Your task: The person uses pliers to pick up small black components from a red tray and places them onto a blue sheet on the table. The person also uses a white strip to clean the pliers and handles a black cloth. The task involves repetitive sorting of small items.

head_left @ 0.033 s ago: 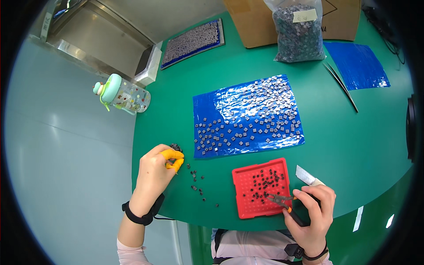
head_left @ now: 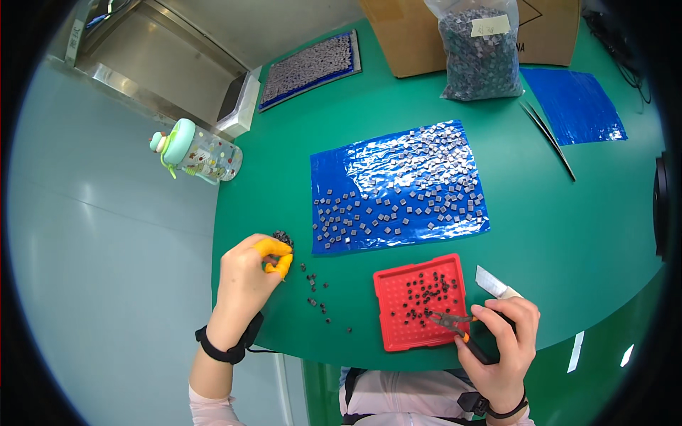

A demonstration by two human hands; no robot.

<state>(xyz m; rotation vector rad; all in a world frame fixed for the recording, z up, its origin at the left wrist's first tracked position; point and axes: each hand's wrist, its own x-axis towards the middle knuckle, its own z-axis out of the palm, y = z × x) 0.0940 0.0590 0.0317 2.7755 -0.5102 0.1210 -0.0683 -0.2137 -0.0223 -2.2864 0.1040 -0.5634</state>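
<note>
My left hand (head_left: 245,277) wears yellow finger covers on thumb and index finger. Those two fingertips are drawn together beside a small heap of dark pieces (head_left: 282,238) on the green table; anything between them is too small to make out. In my right hand (head_left: 508,348) is a pair of cutting pliers (head_left: 450,321) with black and orange handles. Their jaws point into a shallow red tray (head_left: 384,312), over small round black parts (head_left: 430,290) scattered on its dotted floor. A few loose dark bits (head_left: 311,302) lie between my left hand and the tray.
Small grey square pieces (head_left: 444,163) cover much of a shiny blue sheet (head_left: 330,167). A utility blade (head_left: 490,280) lies by my right hand. Farther off are tweezers (head_left: 550,142), a filled plastic bag (head_left: 479,60), a cardboard box (head_left: 401,42), a drinking bottle (head_left: 213,156) and a loaded board (head_left: 309,67).
My left hand has shifted slightly to the left, its thumb and index finger still together. My right hand and the pliers stay in place.
</note>
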